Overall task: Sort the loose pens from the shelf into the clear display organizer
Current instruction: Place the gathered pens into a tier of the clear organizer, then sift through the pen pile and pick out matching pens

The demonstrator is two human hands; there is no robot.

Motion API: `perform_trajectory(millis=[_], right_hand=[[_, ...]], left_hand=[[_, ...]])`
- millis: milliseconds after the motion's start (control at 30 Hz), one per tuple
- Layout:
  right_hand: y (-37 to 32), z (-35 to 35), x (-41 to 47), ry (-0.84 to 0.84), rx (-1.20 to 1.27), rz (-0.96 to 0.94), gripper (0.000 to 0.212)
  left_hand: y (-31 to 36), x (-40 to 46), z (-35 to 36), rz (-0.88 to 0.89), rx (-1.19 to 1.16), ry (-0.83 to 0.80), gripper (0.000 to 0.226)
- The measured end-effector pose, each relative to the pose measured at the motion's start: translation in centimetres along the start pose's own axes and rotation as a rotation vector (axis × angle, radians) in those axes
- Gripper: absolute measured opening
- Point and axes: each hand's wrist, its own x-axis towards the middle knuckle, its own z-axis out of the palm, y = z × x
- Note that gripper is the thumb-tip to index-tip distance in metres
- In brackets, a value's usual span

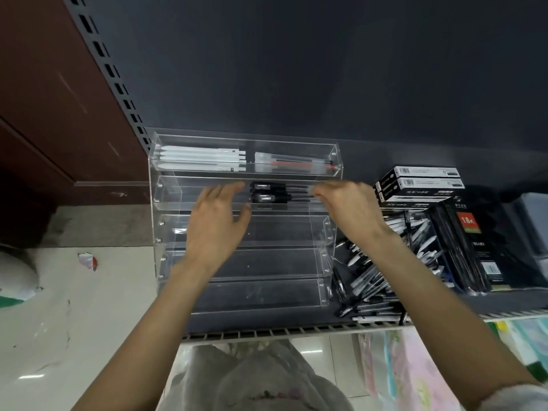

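A clear tiered display organizer (166, 232) stands on the dark shelf. Its top tier holds white pens (201, 157) on the left and clear pens with red parts (293, 164) on the right. The second tier holds a few black pens (275, 192). My left hand (216, 223) hovers open over the second and third tiers, just left of the black pens. My right hand (347, 206) is at the right end of those black pens, fingers curled toward their tips; whether it grips them I cannot tell. A heap of loose pens (373, 280) lies right of the organizer.
Black-and-white boxes (421, 182) are stacked at the back right, with black notebook packs (474, 244) in front of them. The shelf's front edge (267, 333) runs below the organizer. A slotted upright (112, 75) rises at the left. Tiled floor lies below.
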Motion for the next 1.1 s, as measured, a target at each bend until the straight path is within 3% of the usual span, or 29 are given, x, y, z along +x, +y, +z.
perform_trajectory(millis=[167, 333, 433, 533, 667, 833, 967, 1100], right_hand=[[-0.2, 0.3, 0.3, -0.106, -0.08, -0.008, 0.032], [-0.6, 0.8, 0.3, -0.182, -0.097, -0.03, 0.031], [-1.1, 0.3, -0.7, -0.09, -0.024, -0.014, 0.035], [-2.2, -0.6, -3.4, 0.139, 0.155, 0.079, 0.022], [-3.0, -0.6, -9.4, 0.292, 0.287, 0.322, 0.024], [1.1, 2.8, -19.6, 0.07, 0.266, 0.731, 0.023], [5.5, 3.7, -25.4, -0.016, 0.228, 0.867, 0.036], [10.1, 4.7, -28.0, -0.069, 0.283, 0.851, 0.042]], left_hand=[[-0.4, 0.7, 1.6, 0.021, 0.127, -0.139, 0.045], [-0.5, 0.7, 2.1, 0.028, 0.131, -0.155, 0.045], [-0.7, 0.5, 2.2, 0.045, 0.133, -0.151, 0.045], [-0.9, 0.0, 2.1, 0.126, 0.164, -0.061, 0.043], [1.3, -1.6, 1.9, 0.317, -0.092, 0.102, 0.032], [6.7, -4.7, 6.0, 0.589, -0.363, -0.23, 0.025], [10.7, -6.8, 11.0, 0.439, -0.335, -0.481, 0.027], [13.8, -7.2, 16.1, 0.217, -0.062, -0.521, 0.042]])
